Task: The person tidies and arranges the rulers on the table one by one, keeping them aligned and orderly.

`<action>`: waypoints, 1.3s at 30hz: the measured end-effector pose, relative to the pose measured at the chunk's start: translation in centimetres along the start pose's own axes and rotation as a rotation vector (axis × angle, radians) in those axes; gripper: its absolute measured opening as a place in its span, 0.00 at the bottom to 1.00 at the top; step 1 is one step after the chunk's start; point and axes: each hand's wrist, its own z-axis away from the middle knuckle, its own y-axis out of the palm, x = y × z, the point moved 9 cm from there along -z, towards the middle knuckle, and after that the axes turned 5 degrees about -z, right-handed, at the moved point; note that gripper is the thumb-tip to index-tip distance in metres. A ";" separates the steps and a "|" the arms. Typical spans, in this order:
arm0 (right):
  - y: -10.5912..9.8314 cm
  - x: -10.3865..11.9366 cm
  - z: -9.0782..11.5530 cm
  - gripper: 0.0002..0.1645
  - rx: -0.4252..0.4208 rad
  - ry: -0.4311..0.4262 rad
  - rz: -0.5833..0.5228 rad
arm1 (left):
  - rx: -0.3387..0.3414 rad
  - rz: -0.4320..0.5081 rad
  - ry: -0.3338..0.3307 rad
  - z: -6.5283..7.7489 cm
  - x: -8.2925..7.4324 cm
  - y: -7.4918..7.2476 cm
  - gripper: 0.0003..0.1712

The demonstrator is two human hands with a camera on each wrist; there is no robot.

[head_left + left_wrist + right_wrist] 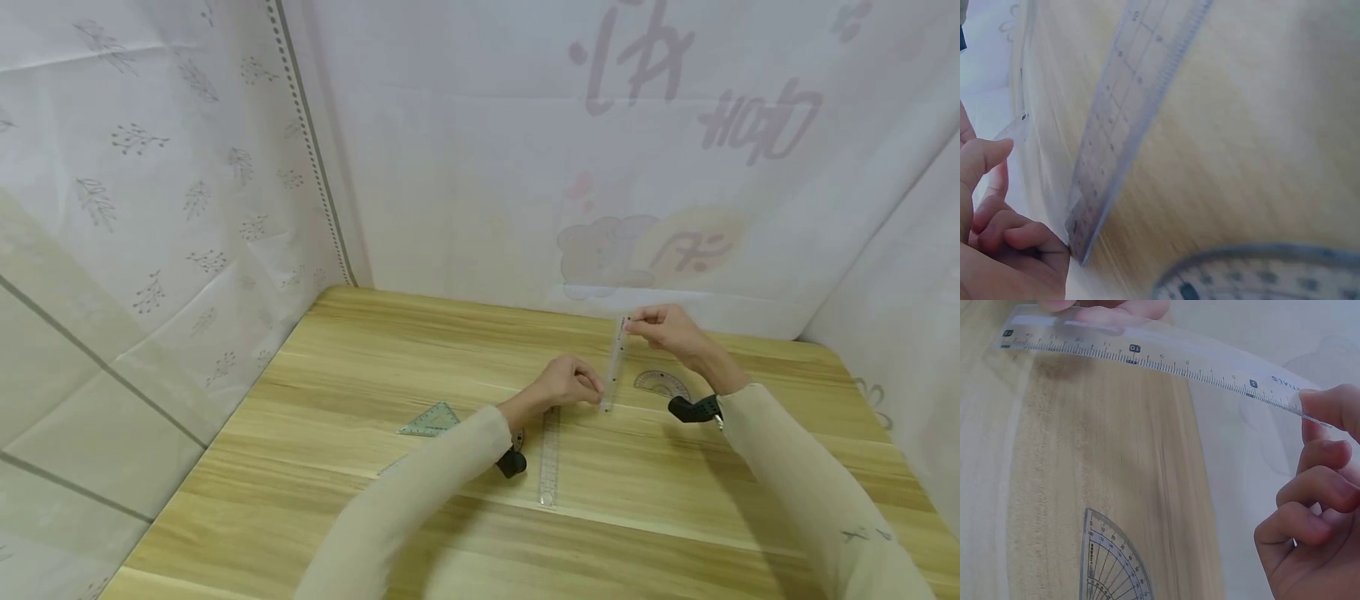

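Note:
Between both hands a clear plastic ruler (615, 367) is held up over the table, its centimetre scale legible in the right wrist view. My right hand (671, 332) pinches the far end with thumb and forefinger, the other fingers curled loosely. At the near end my left hand (566, 382) grips the ruler's edge by its fingertips. A second clear ruler (550, 458) lies flat below the left hand, its far end close under that hand. To the right, beneath the right wrist, a clear protractor (663, 383) rests on the wood.
A greenish set square (431, 421) lies left of the left forearm. Another protractor (1260, 269) is partly hidden under that wrist. The edge of a further clear piece (392, 467) shows beside the left sleeve. Printed curtains (465, 183) hang behind the wooden table (300, 433).

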 end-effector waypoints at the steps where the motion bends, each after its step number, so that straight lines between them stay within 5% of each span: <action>1: 0.1 0.1 0.1 0.19 -0.003 -0.002 -0.007 | 0.001 0.006 0.003 0.1 0.0 -0.1 0.04; 15: 1.8 2.0 1.2 0.09 -0.008 -0.073 -0.120 | 0.025 0.104 0.038 2.0 0.3 -0.5 0.06; 26: 3.4 3.4 2.1 0.07 0.038 -0.145 -0.186 | 0.034 0.091 0.051 4.1 -0.1 -1.2 0.04; 39: 4.8 4.3 2.7 0.08 0.041 -0.152 -0.160 | 0.058 0.152 0.056 6.1 0.2 -1.6 0.05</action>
